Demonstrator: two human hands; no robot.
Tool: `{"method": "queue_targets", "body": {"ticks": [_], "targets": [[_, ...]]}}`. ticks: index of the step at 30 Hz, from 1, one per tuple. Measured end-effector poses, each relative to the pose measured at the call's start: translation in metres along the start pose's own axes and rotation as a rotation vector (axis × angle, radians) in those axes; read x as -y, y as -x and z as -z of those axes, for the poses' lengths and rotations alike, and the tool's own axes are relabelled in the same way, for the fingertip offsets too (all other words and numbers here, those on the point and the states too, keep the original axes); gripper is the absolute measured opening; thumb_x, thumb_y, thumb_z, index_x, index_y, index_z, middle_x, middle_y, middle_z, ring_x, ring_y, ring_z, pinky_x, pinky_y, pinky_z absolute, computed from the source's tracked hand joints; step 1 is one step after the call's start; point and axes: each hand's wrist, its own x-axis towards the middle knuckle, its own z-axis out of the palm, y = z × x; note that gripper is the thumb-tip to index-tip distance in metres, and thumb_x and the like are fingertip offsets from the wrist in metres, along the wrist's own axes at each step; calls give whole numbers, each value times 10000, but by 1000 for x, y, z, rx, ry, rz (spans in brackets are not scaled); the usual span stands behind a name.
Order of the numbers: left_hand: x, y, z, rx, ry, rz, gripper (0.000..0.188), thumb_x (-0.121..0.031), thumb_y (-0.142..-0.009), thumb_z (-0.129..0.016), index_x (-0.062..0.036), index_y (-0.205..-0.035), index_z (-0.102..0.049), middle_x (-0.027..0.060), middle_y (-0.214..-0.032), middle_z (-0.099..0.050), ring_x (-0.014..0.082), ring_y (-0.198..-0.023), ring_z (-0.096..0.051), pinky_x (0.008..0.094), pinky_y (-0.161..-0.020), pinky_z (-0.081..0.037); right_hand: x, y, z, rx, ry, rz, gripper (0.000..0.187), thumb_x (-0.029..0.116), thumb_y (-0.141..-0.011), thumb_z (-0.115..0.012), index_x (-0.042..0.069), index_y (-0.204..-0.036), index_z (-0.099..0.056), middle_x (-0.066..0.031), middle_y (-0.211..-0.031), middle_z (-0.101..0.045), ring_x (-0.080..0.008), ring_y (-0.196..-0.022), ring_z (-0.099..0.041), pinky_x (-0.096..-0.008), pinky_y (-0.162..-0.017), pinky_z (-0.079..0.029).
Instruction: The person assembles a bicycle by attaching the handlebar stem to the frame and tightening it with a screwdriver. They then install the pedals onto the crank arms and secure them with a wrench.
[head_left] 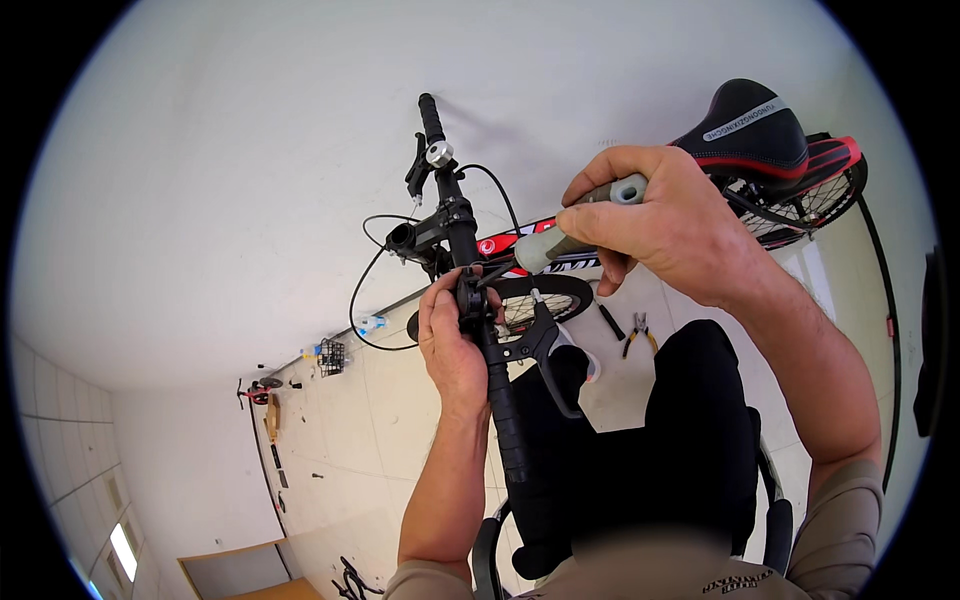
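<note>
My right hand (680, 225) is wrapped round the grey-green handle of a screwdriver (540, 250). Its shaft points down to the left, toward a small round black fitting (470, 298) on a bicycle's handlebar (462, 232). Fingers and thumb of my left hand (452, 350) are closed round that fitting; whether the screwdriver's tip sits in a screw is too small to tell. Just nearer to me on the bar are a black brake lever (545, 350) and a grip (510, 440). A silver bell (439, 153) and another brake lever (417, 165) are at the bar's far end.
Along the white wall stands the bicycle, its black saddle (750, 145) at the right and front wheel (565, 298) below the bar. Pliers (640, 334) with yellow handles lie on the tiled floor beside a black-handled tool (610, 321). A black wire basket (331, 357) sits farther left.
</note>
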Motion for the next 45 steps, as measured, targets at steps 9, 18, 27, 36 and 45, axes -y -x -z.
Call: {"method": "queue_targets", "body": {"ticks": [9,18,27,36,45], "targets": [[2,1,2,30,136,9,355,-217,-1044,-338,44,-1205,-517,169,-1114,-630,208,-801,-602,344,-688,-503,-59,16,-11,-159,-598,-239,313,221,-944,-649,-65,-1049,-577,-147,-874,-667,-123,-555,-547,-323,-548,-550],[8,-2,3,28,91,-25,382,-317,-1060,-332,-53,-1289,-487,139,-964,-653,174,-720,-595,244,-543,-415,-78,58,-25,-225,-424,29,253,11,-895,-670,-38,-1131,-593,-84,-917,-640,-116,-712,-617,-321,-656,-565],[-5,2,-7,-30,-42,-71,413,-214,-1056,-357,63,-1334,-486,165,-1167,-655,189,-801,-613,324,-725,-515,-71,72,-34,-261,63,497,268,6,-830,-724,4,-1074,-615,-72,-892,-645,-127,-761,-596,-279,-678,-486],[7,-4,4,10,-125,-132,416,-241,-1045,-397,50,-1313,-523,141,-1105,-654,172,-841,-626,315,-754,-509,-39,75,-37,-257,268,464,234,13,-819,-718,2,-1028,-612,-106,-853,-653,-186,-718,-629,-316,-641,-492],[8,-6,7,35,-85,-108,371,-218,-1029,-389,34,-1258,-539,127,-966,-640,174,-818,-616,317,-767,-510,4,49,-26,-165,324,240,139,38,-821,-688,-21,-927,-618,-64,-728,-631,-108,-650,-593,-278,-593,-476]]}}
